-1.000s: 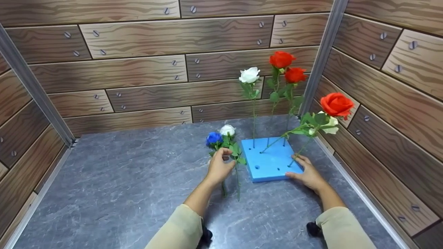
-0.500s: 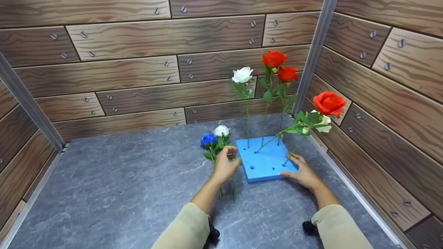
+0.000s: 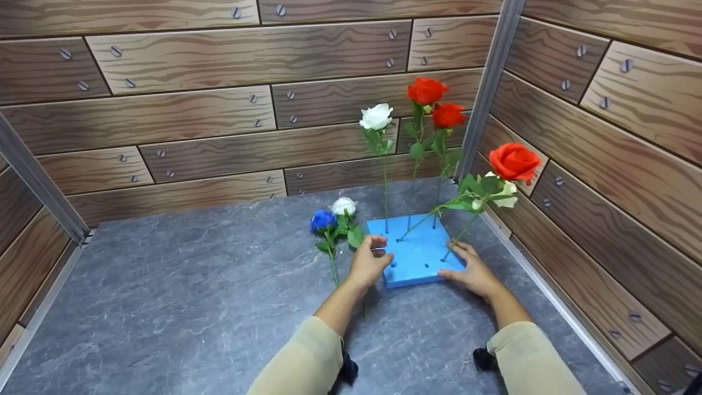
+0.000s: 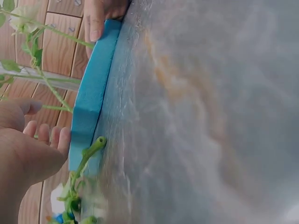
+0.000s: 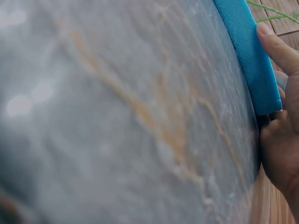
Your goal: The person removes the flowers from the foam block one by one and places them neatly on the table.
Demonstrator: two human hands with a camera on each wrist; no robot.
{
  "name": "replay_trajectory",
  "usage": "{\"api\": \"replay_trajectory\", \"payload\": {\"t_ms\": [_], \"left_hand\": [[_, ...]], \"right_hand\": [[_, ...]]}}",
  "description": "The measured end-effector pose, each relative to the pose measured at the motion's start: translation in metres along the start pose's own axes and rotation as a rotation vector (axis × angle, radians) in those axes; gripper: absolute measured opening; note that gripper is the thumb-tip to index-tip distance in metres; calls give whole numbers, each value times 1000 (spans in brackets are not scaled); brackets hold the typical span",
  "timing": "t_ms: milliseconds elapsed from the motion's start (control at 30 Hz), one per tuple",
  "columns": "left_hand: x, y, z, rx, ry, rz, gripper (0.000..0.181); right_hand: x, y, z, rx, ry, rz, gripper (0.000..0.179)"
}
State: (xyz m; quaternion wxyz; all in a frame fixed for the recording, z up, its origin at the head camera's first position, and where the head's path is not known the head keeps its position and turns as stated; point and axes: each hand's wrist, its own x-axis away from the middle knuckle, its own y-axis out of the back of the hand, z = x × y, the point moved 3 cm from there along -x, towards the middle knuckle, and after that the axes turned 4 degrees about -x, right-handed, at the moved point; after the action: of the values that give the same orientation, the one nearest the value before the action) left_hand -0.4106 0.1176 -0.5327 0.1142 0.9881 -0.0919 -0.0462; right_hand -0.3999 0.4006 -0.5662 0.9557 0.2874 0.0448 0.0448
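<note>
The left hand (image 3: 369, 265) has moved rightward to the blue block (image 3: 415, 251).

I see the blue block (image 3: 414, 253) with a white rose (image 3: 375, 117) and two red roses (image 3: 428, 91) upright at its back, a red bloom (image 3: 514, 161) and probably a cream bloom (image 3: 507, 196) leaning right; blue and pale flowers (image 3: 322, 220) lie left of it.
</note>
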Motion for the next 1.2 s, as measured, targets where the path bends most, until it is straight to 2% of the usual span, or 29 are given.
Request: {"api": "replay_trajectory", "payload": {"t_ms": [167,400,567,800,900,1033,1200], "left_hand": [[-7,-8,-5,-14,21,15,38],[-16,-16,-9,-51,8,7,37],[-24,-23,-11,-37,5,9,39],[-34,-28,-9,-138,-3,-18,36],[-38,-30,-10,-184,-26,-31,37],[-42,-34,-11,-193,-45,-13,38],[-45,-41,-14,-165,-31,31,40]], "right_hand": [[0,1,0,-3,-2,4,94],[-3,-1,0,-11,-7,-6,95],[-2,0,-2,-14,-6,-17,94],[0,-2,-2,-27,-7,-21,94],[1,-2,-1,-23,-5,-23,94],[1,-1,0,-23,-4,-24,93],[-1,0,-1,-35,-23,-33,94]]}}
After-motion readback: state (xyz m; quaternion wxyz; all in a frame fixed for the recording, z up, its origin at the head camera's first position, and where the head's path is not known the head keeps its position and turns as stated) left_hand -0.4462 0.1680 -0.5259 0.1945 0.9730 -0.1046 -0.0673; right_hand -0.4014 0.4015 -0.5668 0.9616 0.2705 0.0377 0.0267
